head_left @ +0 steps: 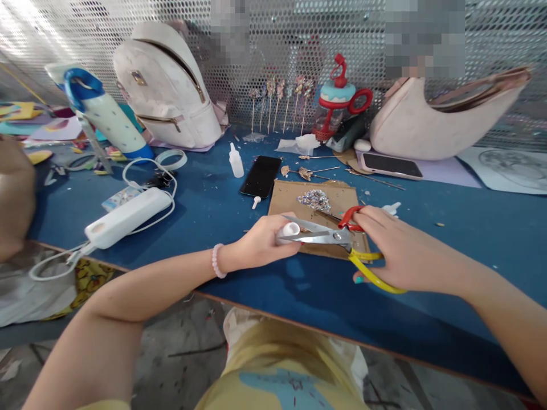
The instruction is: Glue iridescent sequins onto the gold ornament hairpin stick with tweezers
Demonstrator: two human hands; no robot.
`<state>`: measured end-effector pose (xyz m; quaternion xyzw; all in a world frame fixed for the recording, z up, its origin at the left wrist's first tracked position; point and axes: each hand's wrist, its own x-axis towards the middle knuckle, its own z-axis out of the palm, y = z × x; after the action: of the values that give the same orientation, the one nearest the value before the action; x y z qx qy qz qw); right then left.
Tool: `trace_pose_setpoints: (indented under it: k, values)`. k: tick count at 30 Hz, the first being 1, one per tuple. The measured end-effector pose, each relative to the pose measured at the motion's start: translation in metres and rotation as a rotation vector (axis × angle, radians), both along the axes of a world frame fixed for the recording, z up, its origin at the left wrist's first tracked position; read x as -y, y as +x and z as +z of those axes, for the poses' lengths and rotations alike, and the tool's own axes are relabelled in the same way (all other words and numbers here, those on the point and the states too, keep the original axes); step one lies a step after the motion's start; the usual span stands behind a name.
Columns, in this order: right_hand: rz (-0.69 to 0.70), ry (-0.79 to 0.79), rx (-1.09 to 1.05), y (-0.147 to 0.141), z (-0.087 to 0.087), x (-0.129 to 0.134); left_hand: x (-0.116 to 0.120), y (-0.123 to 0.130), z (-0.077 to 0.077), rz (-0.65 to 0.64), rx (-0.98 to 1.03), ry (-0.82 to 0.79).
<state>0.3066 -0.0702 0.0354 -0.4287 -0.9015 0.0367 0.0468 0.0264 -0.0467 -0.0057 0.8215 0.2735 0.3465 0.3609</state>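
My left hand point(260, 240) is closed around a small white round-ended object point(291, 229), perhaps a bottle or cap, mostly hidden by the fingers. My right hand point(405, 247) grips scissors point(337, 236) with one red and one yellow handle loop. Their blades are spread, one passing above and one across the white object. Beneath both hands lies a cardboard piece point(284, 199) bearing a heap of shiny glitter flakes point(315, 199). A dark thin tool or stick point(327, 216) shows partly behind the scissors.
Beyond the cardboard are a black phone point(261, 176), a white squeeze bottle point(236, 161) and decorated sticks point(305, 172). A power strip point(128, 216) with its cable lies left. A backpack point(166, 91), red-lidded cup point(335, 102) and handbag point(444, 122) line the mesh wall. Another person's arm point(15, 196) is far left.
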Motion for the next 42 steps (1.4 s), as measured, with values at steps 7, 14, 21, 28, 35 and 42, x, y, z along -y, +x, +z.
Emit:
trace_pose_setpoints:
  k: [7,14,21,28,35,42]
  values:
    - [-0.004,-0.010,-0.009,-0.002,0.000,-0.001,-0.002,0.000,0.000,-0.012,0.000,-0.005]
    - [-0.118,-0.006,0.046,-0.013,0.000,0.002,0.000,0.000,-0.004,-0.068,-0.012,0.000]
    - [-0.093,0.172,0.083,-0.019,-0.007,0.010,0.001,-0.002,-0.004,-0.063,0.029,0.030]
    - [-0.109,0.061,0.181,-0.028,-0.006,0.018,0.003,0.000,0.001,-0.055,0.096,-0.022]
    - [-0.137,-0.015,0.200,-0.031,0.003,0.018,0.002,0.002,0.004,-0.058,0.075,-0.056]
    - [-0.176,-0.089,0.226,-0.033,0.006,0.018,0.001,0.001,0.005,-0.083,0.058,-0.098]
